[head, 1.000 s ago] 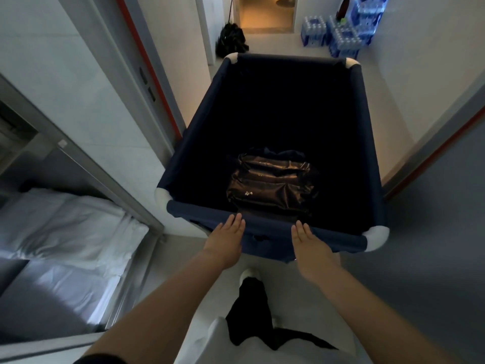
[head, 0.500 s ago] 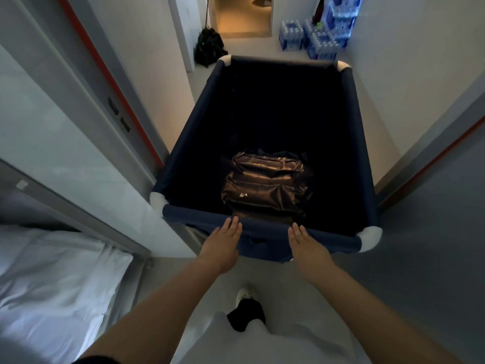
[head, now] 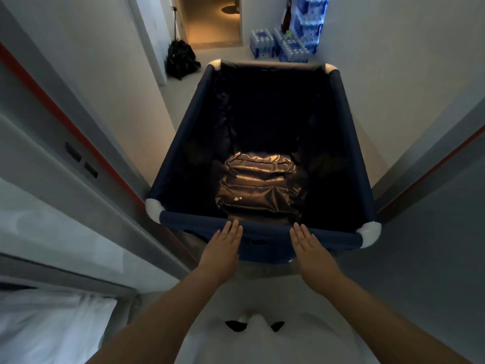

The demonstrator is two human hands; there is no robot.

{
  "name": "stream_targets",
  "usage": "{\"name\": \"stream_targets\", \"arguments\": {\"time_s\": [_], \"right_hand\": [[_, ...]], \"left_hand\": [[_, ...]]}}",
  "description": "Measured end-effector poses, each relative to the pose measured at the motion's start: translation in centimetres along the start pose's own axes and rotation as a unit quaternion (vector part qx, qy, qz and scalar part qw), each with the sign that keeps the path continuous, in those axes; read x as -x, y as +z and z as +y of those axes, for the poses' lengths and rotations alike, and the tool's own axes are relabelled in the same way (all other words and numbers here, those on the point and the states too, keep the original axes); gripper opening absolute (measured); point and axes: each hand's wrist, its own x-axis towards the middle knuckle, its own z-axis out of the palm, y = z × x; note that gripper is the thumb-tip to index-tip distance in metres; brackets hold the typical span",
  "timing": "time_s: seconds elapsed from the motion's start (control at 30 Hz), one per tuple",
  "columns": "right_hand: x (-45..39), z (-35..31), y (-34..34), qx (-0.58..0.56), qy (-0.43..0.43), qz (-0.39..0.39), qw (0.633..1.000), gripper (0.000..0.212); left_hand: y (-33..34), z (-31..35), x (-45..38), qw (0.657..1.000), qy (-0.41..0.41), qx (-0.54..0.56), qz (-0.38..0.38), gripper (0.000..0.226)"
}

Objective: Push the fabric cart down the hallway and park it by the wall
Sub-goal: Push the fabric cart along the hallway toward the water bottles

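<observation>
1. We stand behind the cart (head: 262, 143), and our left hand (head: 223, 245) and right hand (head: 309, 248) lie flat against its near rail (head: 265, 232), fingers straight and together, gripping nothing. It is a push with open palms, not a hold.

2. The two hands sit near the middle of the rail, apart from each other, with a white corner cap (head: 153, 207) out beyond the left hand and another white cap (head: 370, 232) out beyond the right.

3. Just past our fingertips, down in the cart's bottom, lies a dark shiny bag (head: 257, 187); nothing else shows inside.

4. The cart is in a doorway, nose pointing into the hallway. Its near left corner is close to the door frame (head: 86, 143); we cannot tell whether they touch.

5. We judge that we are in the pushing step, early on, with parking not yet begun.

6. Ahead of the far rail we see water packs (head: 278, 47) along the right wall (head: 393, 74) and a black bag (head: 181, 57) by the left.

7. Next we need a straight, even shove from both palms, perhaps a little harder on the left to ease clear of the frame, then a steer toward a bare stretch of wall.
</observation>
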Motion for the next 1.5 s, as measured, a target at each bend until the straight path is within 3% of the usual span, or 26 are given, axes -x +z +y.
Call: {"name": "stream_targets", "arguments": {"time_s": [1.5], "right_hand": [[-24.0, 11.9, -8.5, -0.092, 0.017, 0.024, 0.995, 0.077]], "left_hand": [[-12.1, -5.6, -26.9, 1.0, -0.003, 0.012, -0.022, 0.075]]}}
